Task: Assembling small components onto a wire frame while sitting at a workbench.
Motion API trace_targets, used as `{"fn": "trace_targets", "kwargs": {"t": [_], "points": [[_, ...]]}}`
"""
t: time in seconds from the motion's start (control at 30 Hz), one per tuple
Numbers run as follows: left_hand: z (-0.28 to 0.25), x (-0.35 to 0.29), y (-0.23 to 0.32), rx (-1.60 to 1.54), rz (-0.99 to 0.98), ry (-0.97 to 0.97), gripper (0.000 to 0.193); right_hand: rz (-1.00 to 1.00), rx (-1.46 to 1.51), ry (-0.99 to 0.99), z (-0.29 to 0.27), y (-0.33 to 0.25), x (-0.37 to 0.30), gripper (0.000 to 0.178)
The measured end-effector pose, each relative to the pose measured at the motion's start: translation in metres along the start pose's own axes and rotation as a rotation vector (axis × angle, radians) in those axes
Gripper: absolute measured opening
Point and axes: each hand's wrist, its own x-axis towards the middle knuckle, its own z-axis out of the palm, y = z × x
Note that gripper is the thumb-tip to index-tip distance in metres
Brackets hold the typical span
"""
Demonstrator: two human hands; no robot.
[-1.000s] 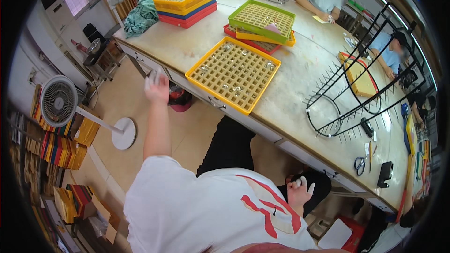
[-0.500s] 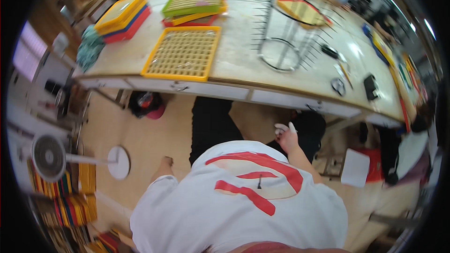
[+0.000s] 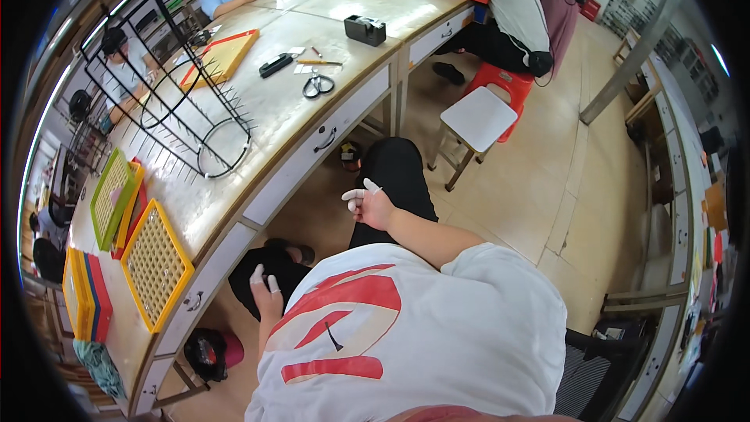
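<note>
My left hand (image 3: 268,294) hovers by my left thigh, white finger covers on its tips. Its visible fingers are apart and I see nothing in them. Over my right thigh is my right hand (image 3: 370,205), also with white-covered fingertips. Those fingers are loosely bent and spread, with no object showing between them. Neither hand touches the table (image 3: 289,113). Nearest to my left hand on the tabletop lies a yellow-framed tray (image 3: 157,267) with a grid of small compartments. A pair of scissors (image 3: 318,86) rests beyond my right hand.
A black wire rack with spikes (image 3: 226,160) stands on the table. Near it are a tape dispenser (image 3: 366,30), a black stapler-like tool (image 3: 275,65) and stacked colored trays (image 3: 84,295). At right stand a white-topped stool (image 3: 478,119) and a red stool (image 3: 506,82). Co-workers sit around the table.
My view has turned to the right, bringing the stools and a seated co-worker into fuller view. My left hand has risen from my side to beside my thigh; my right stays over my right leg.
</note>
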Motion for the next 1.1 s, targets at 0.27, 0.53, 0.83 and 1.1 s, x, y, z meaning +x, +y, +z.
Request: {"fn": "trace_targets", "kwargs": {"t": [0.27, 0.53, 0.83, 1.1], "points": [[0.031, 0.042, -0.013, 0.02, 0.098, -0.308, 0.029, 0.059, -0.094, 0.017, -0.008, 0.0, 0.035, 0.058], [0.032, 0.052, -0.019, 0.115, -0.153, -0.421, 0.028, 0.179, -0.186, 0.022, -0.013, 0.006, 0.068, 0.059], [0.028, 0.047, -0.031, 0.088, -0.146, -0.352, 0.026, 0.235, -0.256, -0.01, -0.008, 0.014, 0.08, 0.061], [0.033, 0.058, -0.024, 0.074, -0.145, -0.363, 0.025, 0.216, -0.257, 0.001, -0.007, 0.015, 0.08, 0.06]]}}
